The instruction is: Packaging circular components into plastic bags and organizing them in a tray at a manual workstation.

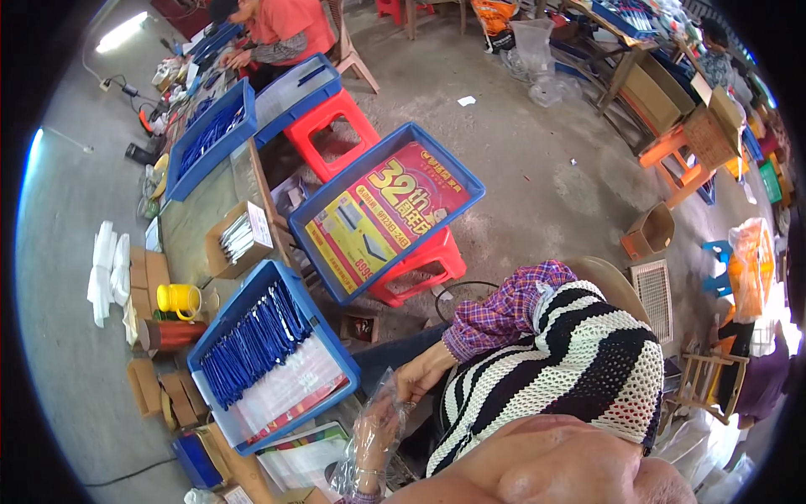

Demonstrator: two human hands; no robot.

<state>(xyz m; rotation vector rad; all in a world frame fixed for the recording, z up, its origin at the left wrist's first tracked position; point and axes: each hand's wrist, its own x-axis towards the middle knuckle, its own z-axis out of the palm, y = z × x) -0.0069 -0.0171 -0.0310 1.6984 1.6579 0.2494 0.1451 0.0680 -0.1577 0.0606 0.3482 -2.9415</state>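
Observation:
A crumpled clear plastic bag lies over and around my left hand, whose fingers show only dimly through it and seem closed on the film. My right hand reaches in from the plaid sleeve, its fingers pinching the bag beside the left fingers. Just left of both hands is a blue plastic tray. Many slim blue pens lie side by side in its far part. Pale sheets line its near part.
Another blue tray with a red and yellow printed sheet rests on a red stool. Along the bench stand a carton of white pens, a yellow mug and a blue tray of pens. A co-worker sits at the far end.

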